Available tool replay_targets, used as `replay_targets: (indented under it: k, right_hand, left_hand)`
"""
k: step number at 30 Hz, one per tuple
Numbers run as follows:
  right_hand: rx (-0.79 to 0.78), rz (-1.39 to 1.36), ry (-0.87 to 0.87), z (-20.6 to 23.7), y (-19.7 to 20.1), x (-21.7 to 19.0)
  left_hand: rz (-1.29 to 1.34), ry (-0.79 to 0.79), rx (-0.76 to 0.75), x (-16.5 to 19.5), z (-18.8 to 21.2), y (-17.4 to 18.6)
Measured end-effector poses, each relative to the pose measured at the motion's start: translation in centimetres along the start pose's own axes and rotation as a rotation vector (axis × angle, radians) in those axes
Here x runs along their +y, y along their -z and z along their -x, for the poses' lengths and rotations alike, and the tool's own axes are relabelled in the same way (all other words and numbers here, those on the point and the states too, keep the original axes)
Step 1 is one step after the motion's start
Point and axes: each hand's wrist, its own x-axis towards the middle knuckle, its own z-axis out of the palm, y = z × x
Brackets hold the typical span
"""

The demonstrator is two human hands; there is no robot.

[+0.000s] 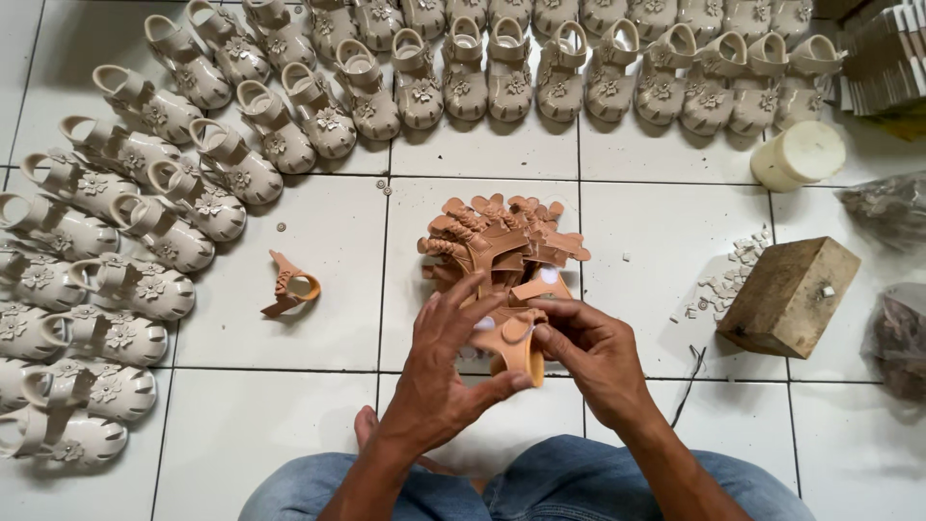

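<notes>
- Holding one tan moulded-rubber sandal upper (511, 345) between both hands, the person sits on the white tiled floor (289, 425); the left hand (439, 381) grasps it from below with the thumb at its lower edge, the right hand (590, 355) pinches its right side.
- Just beyond that upper lies a heap of matching tan strap pieces (502, 241), touching or nearly touching it; a careless pull could, by my judgement, drag the heap apart.
- Left of the upper, well apart, rests a single tan strap loop (291, 287), easily overlooked.
- Further left and beyond the upper curve rows of finished beige flower-trimmed sandals (145, 232); a dropped piece could knock them out of line.
- Right of the upper stand a brown wooden block (786, 294) and small pale offcuts (728, 275); scraps may stick to the soft rubber.
- A thin dark wire-like tool (690, 381) lies near the right wrist and could snag; its exact kind cannot be told.
</notes>
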Motion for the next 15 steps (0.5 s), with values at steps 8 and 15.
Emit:
replay_targets:
  k: [8,15]
  right_hand:
    - [0.046,-0.001,0.062,0.0,0.3,0.7]
    - [0.149,0.549,0.527,1.1,-1.1,-0.4]
  left_hand:
    - [-0.041,-0.073,-0.075,-0.5,0.3,-1.4]
    - [0.17,0.108,-0.053,-0.9,0.5,-1.9]
